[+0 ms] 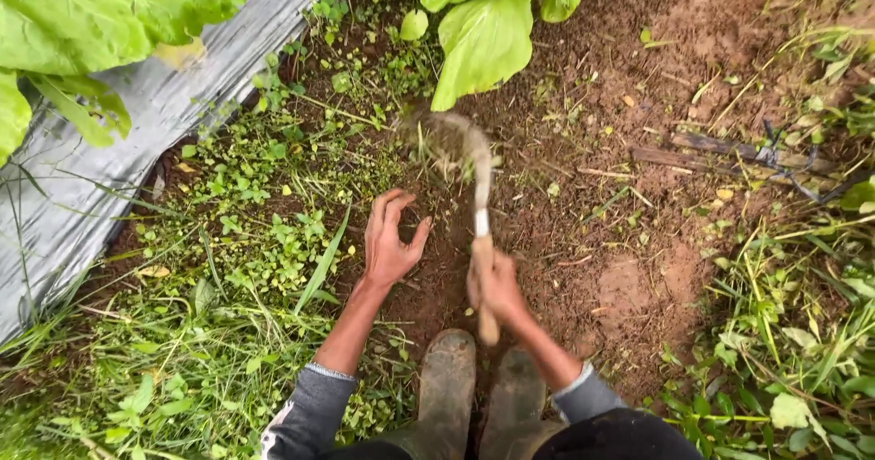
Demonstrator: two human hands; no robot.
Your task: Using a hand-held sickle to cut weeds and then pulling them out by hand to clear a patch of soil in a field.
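1. A small hand hoe [478, 206] is gripped by the right hand [494, 282], whose fingers are clenched around the wooden handle near its lower end, so that the butt of the handle is seen sticking out below the fist.
2. The hoe is held near the middle of the scene, with its handle pointing away from the person; a pale band is seen on the shaft just above the hand, and the curved metal head is blurred at the far end, among a tuft of weeds and roots [437, 145].
3. The left hand [390, 239] is held open just left of the hoe, fingers spread and slightly curled above the soil; nothing is grasped by it.
4. Bare reddish-brown soil [629, 268] is seen on the right of the hoe, while low green weeds [264, 223] are spread across the ground to the left.
5. Two muddy rubber boots [478, 392] are seen at the near edge, between the grey sleeves [314, 410].
6. Large leafy green plants [483, 36] are seen at the far side, beyond the hoe head.
7. A grey plastic sheet [137, 150] is laid along the far left, partly overhung by more broad leaves.
8. Dark sticks [729, 150] are seen lying on the soil at the far right.
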